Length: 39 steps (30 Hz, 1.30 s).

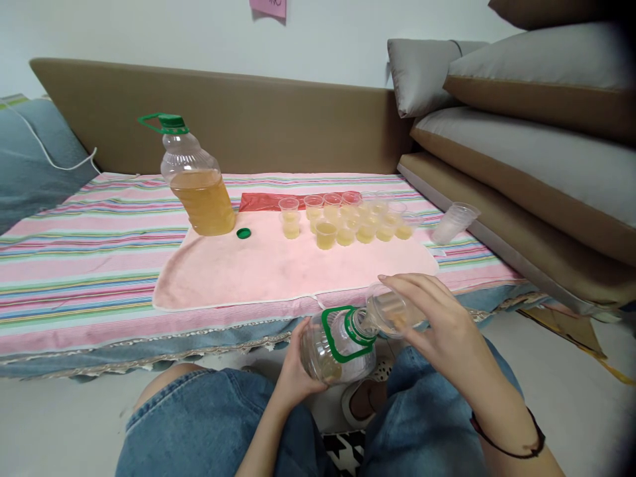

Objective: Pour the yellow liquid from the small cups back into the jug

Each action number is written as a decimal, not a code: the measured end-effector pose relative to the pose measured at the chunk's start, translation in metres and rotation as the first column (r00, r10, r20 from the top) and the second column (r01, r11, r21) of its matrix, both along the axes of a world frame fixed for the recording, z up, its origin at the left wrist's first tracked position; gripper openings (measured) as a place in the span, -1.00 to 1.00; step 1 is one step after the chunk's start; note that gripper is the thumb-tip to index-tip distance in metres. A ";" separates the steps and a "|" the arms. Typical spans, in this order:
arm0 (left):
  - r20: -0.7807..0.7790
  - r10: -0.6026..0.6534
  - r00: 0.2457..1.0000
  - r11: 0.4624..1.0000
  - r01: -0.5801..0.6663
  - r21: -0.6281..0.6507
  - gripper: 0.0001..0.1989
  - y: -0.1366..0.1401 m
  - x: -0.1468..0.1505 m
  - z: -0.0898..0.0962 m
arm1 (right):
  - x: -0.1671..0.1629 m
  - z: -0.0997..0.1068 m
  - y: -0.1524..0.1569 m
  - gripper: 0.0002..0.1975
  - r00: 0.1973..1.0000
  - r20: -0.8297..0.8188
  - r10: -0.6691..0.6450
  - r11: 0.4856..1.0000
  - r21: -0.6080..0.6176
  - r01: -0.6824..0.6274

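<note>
Left hand: fingers clamped round clear plastic bottle, tilted between knees. Right hand: fingers clamped on tipped plastic cup, rim at bottle mouth. Risk: wide rim against narrow mouth could dribble onto jeans; hard squeeze could buckle cup.

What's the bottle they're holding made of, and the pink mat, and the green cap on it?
Held bottle: clear, shiny plastic, most likely; it's see-through, with glints. Pink mat: probably soft, dull cloth; its surface looks fuzzy. Green cap: perhaps smooth plastic, its colour even, but it's too small to be sure.
</note>
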<state>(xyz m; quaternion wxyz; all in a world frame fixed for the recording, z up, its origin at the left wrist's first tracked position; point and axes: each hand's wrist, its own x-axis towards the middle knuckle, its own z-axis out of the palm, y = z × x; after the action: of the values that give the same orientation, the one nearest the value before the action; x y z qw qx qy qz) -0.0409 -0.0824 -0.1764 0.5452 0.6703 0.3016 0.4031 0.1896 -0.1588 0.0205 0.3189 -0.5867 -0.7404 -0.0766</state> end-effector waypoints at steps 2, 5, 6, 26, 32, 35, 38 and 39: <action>-0.002 0.004 1.000 1.000 -0.004 -0.004 0.12 0.000 0.000 -0.001 | 0.000 0.001 0.001 -0.48 1.000 0.024 0.008 1.000 0.000 -0.008; -0.001 0.006 1.000 1.000 -0.006 -0.013 0.12 0.000 0.001 -0.001 | 0.000 0.004 0.002 -0.52 0.998 0.056 0.023 1.000 0.010 -0.023; 0.002 0.006 1.000 1.000 -0.006 -0.016 0.12 0.000 0.001 0.000 | 0.000 0.005 0.003 -0.52 0.997 0.068 0.027 1.000 0.012 -0.027; 0.043 -0.002 0.999 0.998 0.005 -0.064 0.13 -0.001 0.001 0.005 | -0.018 0.047 0.022 -0.72 0.809 0.532 0.251 0.940 0.066 -0.335; 0.060 0.000 0.998 0.997 0.005 -0.079 0.13 -0.003 0.001 0.008 | -0.018 0.054 0.029 -0.72 0.693 0.662 0.286 0.868 0.128 -0.481; 0.064 -0.004 0.998 0.995 0.010 -0.095 0.14 -0.003 0.000 0.010 | -0.014 0.057 0.030 -0.71 0.587 0.747 0.312 0.812 0.111 -0.573; 0.057 0.015 0.998 0.995 -0.010 -0.098 0.13 -0.003 0.001 0.011 | -0.005 0.059 0.030 -0.69 0.501 0.795 0.342 0.783 0.054 -0.620; 0.056 0.025 0.998 0.996 -0.019 -0.090 0.13 -0.002 0.001 0.010 | 0.000 0.058 0.030 -0.70 0.494 0.798 0.344 0.787 0.042 -0.616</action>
<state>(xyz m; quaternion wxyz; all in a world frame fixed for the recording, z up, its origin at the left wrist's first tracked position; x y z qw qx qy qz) -0.0402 -0.0847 -0.1669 0.5788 0.6299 0.3111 0.4141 0.1893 -0.1292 0.0786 0.0802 -0.2049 -0.9145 -0.3396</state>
